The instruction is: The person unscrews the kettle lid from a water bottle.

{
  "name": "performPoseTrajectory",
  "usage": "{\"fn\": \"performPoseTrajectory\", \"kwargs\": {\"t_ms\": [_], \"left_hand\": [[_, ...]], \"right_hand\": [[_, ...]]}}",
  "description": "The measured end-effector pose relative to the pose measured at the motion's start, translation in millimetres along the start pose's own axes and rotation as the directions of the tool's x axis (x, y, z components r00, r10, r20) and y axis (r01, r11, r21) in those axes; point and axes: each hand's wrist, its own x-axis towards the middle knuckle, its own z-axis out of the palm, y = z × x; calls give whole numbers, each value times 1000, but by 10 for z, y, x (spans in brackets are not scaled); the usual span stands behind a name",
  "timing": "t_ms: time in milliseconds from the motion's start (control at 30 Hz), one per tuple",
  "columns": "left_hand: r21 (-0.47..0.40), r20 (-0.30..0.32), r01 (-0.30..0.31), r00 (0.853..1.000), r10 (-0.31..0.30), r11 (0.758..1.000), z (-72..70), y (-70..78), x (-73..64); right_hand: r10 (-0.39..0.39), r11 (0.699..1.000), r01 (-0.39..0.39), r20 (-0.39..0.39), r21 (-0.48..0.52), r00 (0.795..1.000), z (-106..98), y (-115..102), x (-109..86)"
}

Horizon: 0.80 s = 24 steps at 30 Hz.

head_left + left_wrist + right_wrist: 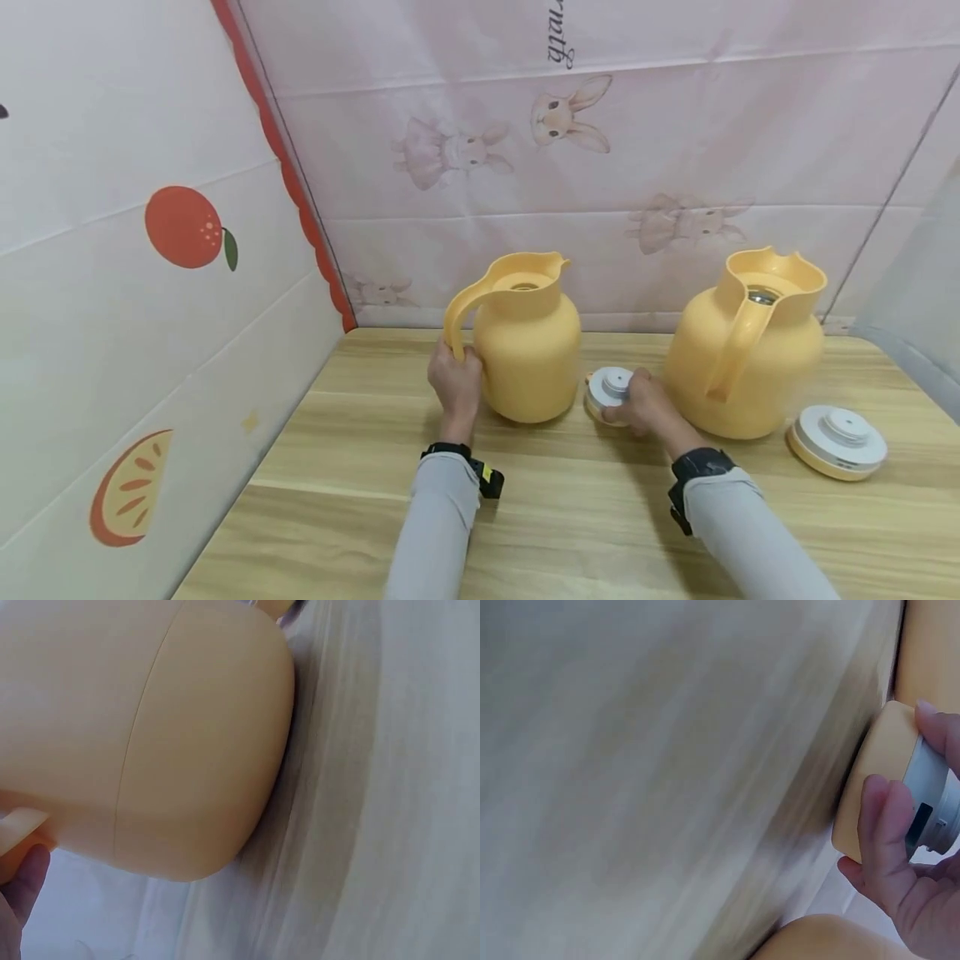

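Note:
A yellow thermos jug [528, 354] without its lid stands toward the back of the table, spout to the right. My left hand [456, 383] grips the lower end of its handle [459, 310]; the thumb shows against the handle in the left wrist view. Just right of that jug, my right hand [645, 404] holds a jug lid [606, 387] by its sides, white stopper part facing up. In the right wrist view, thumb and fingers curl round the lid [876, 754], its yellow side low over the wood. The palm is partly out of that frame.
A second lidless yellow thermos jug [738, 367] stands to the right, handle toward me. Beside it lies another lid [838, 442], white side up. The wood-grain table [555, 517] meets a printed wall covering [480, 242] behind and a wall [187, 350] at left.

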Motion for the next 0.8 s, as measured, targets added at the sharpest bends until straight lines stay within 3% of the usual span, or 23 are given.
{"fn": "performPoseTrajectory", "kwargs": {"t_ms": [133,333,600,700,800], "left_hand": [[23,-18,26,1000,-25,999,107,4,18],[44,17,80,997,-81,996,210,25,30],[85,53,154,986,-159,984,144,23,95],[86,144,218,963,-229,972,71,39,99],[97,266,304,910,-319,948,-36,29,39]], "right_hand": [[38,998,-39,2,43,999,-9,12,72],[54,996,-53,-17,66,998,-35,37,141],[7,999,-6,-10,38,1000,-7,6,154],[-26,999,26,-20,28,999,3,28,119],[-81,997,82,-47,16,996,0,68,55]]}}
